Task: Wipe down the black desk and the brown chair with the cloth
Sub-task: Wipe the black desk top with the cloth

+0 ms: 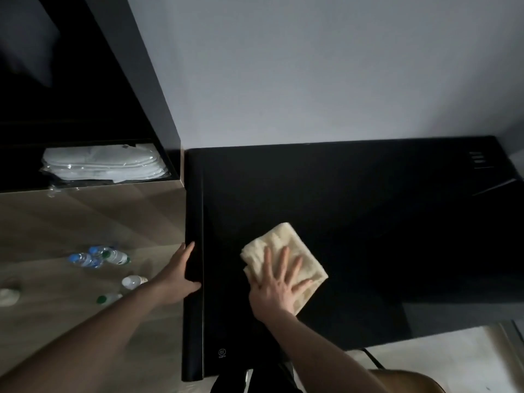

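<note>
The right hand lies flat with fingers spread on a folded cream cloth, pressing it onto the black tabletop near its left side. The left hand holds the tabletop's left edge, fingers laid along the outer side and thumb curled over the top. The brown chair shows only as a curved edge at the lower right, while several plastic bottles lie on the wooden floor left of the tabletop, below a shelf of wrapped white slippers.
</note>
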`<state>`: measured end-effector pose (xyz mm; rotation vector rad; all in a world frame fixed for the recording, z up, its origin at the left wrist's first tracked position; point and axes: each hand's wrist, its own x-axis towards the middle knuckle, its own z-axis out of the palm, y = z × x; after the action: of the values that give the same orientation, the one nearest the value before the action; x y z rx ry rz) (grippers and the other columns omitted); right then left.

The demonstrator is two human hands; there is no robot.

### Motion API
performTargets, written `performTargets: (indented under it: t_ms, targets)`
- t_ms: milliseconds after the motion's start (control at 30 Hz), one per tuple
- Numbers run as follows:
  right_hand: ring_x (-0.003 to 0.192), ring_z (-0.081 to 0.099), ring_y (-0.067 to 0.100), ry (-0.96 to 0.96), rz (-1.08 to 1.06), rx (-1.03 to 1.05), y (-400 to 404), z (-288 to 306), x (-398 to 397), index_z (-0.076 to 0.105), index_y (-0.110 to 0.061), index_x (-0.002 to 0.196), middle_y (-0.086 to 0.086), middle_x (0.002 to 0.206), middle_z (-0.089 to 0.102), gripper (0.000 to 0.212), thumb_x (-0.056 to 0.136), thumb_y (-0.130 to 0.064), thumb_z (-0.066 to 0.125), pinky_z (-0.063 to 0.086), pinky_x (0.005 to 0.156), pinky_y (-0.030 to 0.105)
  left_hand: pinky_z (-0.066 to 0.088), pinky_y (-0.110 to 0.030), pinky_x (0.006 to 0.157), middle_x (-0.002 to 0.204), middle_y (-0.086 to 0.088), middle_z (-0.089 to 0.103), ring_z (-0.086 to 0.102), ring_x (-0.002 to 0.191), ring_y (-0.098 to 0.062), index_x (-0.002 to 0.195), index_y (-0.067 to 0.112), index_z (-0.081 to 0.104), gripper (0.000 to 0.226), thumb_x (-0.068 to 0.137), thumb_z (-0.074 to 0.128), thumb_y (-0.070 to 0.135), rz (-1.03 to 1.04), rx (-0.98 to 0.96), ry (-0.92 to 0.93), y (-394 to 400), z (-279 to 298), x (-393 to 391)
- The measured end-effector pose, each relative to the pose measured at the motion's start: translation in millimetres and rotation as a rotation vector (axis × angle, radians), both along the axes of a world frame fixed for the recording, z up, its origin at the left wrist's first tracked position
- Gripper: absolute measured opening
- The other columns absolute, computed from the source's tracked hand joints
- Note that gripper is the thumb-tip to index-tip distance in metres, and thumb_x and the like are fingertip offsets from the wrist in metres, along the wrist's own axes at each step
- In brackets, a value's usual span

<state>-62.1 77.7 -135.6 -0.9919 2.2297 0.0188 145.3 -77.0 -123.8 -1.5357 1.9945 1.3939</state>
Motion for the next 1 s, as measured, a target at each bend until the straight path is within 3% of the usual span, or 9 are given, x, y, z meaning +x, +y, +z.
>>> performTargets:
  t_ms: [67, 133, 233, 333, 500, 633, 700, 867, 1000]
  targets:
    - [0.141, -0.052, 0.042, -0.024, 0.129, 0.006, -9, 7, 26, -0.037, -0.045, 0.153, 0.002, 0.159, -0.052, 0.083, 0.104, -0.058, 0.029, -0.023, 0.105, 0.082, 0.032, -0.038, 0.123, 0.172, -0.009, 0.024, 0.029, 0.156, -0.027, 0.167, 0.019, 0.02, 0.099, 0.089, 0.079, 0.008, 0.103, -0.141, 0.01, 3, 2, 13]
    - [0.141, -0.052, 0.041, -0.075, 0.236, 0.011, -15, 13, 43, -0.03, -0.043, 0.158, 0.001, 0.158, -0.051, 0.083, 0.103, -0.056, 0.03, -0.024, 0.106, 0.081, 0.035, -0.044, 0.122, 0.167, -0.013, 0.035, 0.037, 0.152, -0.03, 0.163, 0.013, 0.031, 0.086, 0.089, 0.073, 0.002, 0.153, -0.232, 0.01, 12, 6, 19]
    - [0.144, -0.05, 0.036, -0.184, 0.315, 0.011, -14, 21, 39, -0.02, -0.041, 0.162, -0.006, 0.161, -0.047, 0.084, 0.102, -0.056, 0.036, -0.023, 0.111, 0.077, 0.036, -0.045, 0.122, 0.165, -0.001, 0.036, 0.037, 0.151, -0.025, 0.162, 0.018, 0.035, 0.077, 0.094, 0.068, 0.006, 0.17, -0.269, 0.05, 33, 20, 13]
    - [0.154, -0.038, 0.027, -0.237, 0.268, -0.077, 7, 38, 6, -0.01, -0.037, 0.167, -0.012, 0.165, -0.038, 0.085, 0.103, -0.056, 0.043, -0.012, 0.124, 0.069, 0.028, -0.041, 0.126, 0.168, -0.004, 0.032, 0.03, 0.155, -0.024, 0.162, 0.017, 0.036, 0.074, 0.094, 0.063, 0.005, 0.012, -0.371, 0.086, 53, 29, -8]
    - [0.159, -0.026, 0.029, -0.077, 0.072, -0.059, 86, 50, -63, -0.002, -0.038, 0.168, -0.008, 0.174, -0.024, 0.087, 0.1, -0.052, 0.05, 0.0, 0.13, 0.059, 0.026, -0.049, 0.128, 0.172, -0.002, 0.023, 0.02, 0.159, -0.025, 0.161, 0.014, 0.039, 0.07, 0.095, 0.059, 0.022, -0.323, -0.532, 0.154, 78, 33, -63]
    - [0.16, -0.022, 0.036, -0.026, -0.055, 0.072, 138, 42, -105, -0.005, -0.035, 0.168, -0.003, 0.174, -0.024, 0.089, 0.1, -0.049, 0.051, 0.002, 0.129, 0.062, -0.004, -0.058, 0.129, 0.173, 0.007, -0.021, -0.022, 0.16, -0.026, 0.168, 0.028, -0.003, 0.097, 0.097, 0.052, 0.065, -0.484, -0.394, -0.076, 93, 38, -115]
    - [0.159, -0.023, 0.037, -0.036, -0.075, 0.083, 148, 42, -119, -0.006, -0.033, 0.168, -0.001, 0.174, -0.025, 0.089, 0.1, -0.044, 0.05, 0.001, 0.129, 0.062, -0.011, -0.064, 0.124, 0.167, 0.006, -0.038, -0.038, 0.153, -0.028, 0.165, 0.028, -0.02, 0.116, 0.089, 0.053, 0.078, -0.502, -0.277, -0.179, 93, 34, -131]
    - [0.158, -0.026, 0.038, -0.102, -0.04, 0.076, 140, 46, -138, -0.011, -0.033, 0.168, 0.0, 0.172, -0.029, 0.09, 0.1, -0.026, 0.048, 0.0, 0.129, 0.062, -0.002, -0.075, 0.122, 0.148, 0.001, -0.062, -0.051, 0.137, -0.044, 0.146, 0.022, -0.048, 0.144, 0.073, 0.054, 0.092, -0.551, -0.177, -0.36, 88, 15, -143]
    - [0.157, -0.027, 0.039, -0.113, 0.016, 0.088, 129, 42, -160, -0.013, -0.035, 0.167, 0.0, 0.172, -0.031, 0.093, 0.098, -0.032, 0.05, 0.0, 0.128, 0.064, -0.001, -0.076, 0.122, 0.152, -0.002, -0.059, -0.047, 0.14, -0.051, 0.151, 0.02, -0.044, 0.132, 0.081, 0.04, 0.094, -0.493, -0.153, -0.403, 89, 14, -153]
